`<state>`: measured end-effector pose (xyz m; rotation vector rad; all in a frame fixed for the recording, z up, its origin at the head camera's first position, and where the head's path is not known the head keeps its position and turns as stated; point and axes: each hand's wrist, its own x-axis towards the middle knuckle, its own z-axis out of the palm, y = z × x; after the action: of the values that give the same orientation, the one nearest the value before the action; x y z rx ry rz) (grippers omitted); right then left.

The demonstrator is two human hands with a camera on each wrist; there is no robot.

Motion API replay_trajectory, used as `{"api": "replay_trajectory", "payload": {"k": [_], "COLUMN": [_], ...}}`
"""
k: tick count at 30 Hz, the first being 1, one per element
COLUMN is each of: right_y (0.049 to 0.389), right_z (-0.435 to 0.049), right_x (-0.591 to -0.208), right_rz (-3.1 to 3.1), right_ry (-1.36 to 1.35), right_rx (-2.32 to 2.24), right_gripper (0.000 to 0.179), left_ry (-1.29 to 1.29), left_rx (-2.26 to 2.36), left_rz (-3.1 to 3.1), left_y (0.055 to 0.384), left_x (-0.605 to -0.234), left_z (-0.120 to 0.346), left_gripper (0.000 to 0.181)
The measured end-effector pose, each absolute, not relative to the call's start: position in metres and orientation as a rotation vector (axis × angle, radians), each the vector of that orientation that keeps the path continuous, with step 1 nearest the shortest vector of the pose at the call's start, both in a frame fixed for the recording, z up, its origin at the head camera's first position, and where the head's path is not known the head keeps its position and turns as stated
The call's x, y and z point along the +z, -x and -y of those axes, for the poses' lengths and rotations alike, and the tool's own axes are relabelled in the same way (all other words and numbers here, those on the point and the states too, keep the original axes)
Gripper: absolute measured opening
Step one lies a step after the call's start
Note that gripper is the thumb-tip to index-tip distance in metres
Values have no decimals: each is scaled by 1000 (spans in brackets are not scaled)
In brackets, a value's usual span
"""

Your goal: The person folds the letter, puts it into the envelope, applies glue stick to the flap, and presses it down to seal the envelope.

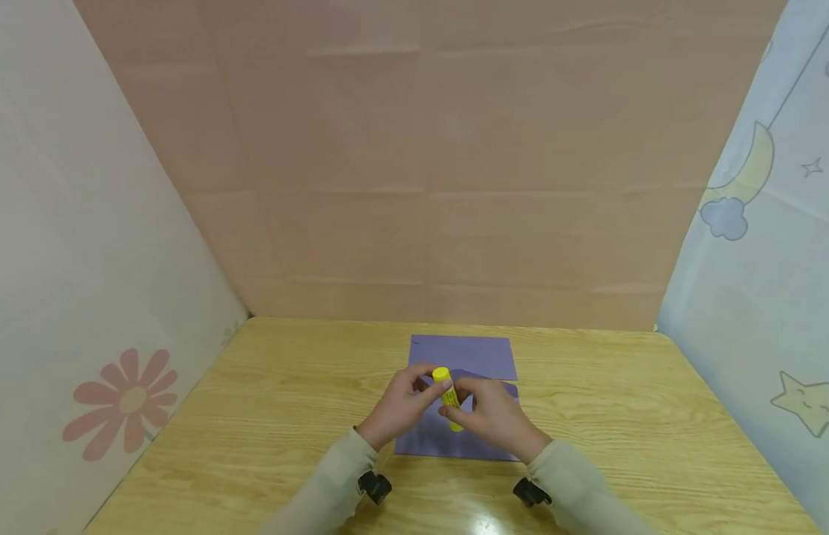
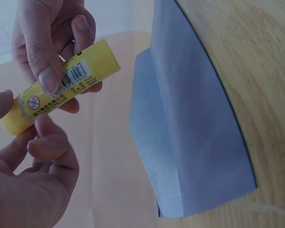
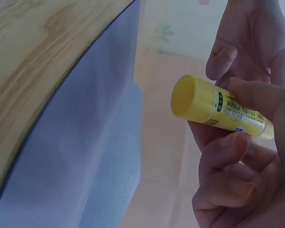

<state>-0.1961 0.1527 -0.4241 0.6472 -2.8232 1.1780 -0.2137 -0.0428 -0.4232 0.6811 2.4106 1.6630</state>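
A yellow glue stick (image 1: 442, 374) is held between both hands above the purple envelope (image 1: 424, 438). My left hand (image 1: 400, 407) pinches its upper end, where the cap appears to be on. Lower down, my right hand (image 1: 500, 417) grips the tube between thumb and fingers. A barcode and printed text show on the glue stick (image 2: 97, 61) in the left wrist view. There the envelope (image 2: 204, 114) has its flap (image 2: 154, 142) raised, with a shiny patch near one end. The hands partly cover the envelope in the head view.
Beyond the envelope lies another flat purple piece (image 1: 464, 355), partly overlapped by the flap. Both rest on a wood-grain table (image 1: 294, 401). A pinkish-tan backdrop (image 1: 421, 186) stands behind, with patterned white panels on the left (image 1: 87, 223) and right (image 1: 755, 312).
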Motion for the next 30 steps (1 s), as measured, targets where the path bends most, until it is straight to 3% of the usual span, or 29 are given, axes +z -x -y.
{"api": "replay_trajectory", "payload": {"k": [22,30], "right_y": [191,190], "right_z": [-134,-132], "right_x": [-420,-419], "right_rz": [2866,2870], "right_ry": [-527,-514], "right_rx": [1044,1020], "right_gripper": [25,31], "left_ry": [-507,-438], "left_rx": [1863,1912], "left_rz": [-2458,-2410], "left_y": [214,214], "left_x": [-429,-430], "left_z": [46,46], "left_gripper": [20,25]}}
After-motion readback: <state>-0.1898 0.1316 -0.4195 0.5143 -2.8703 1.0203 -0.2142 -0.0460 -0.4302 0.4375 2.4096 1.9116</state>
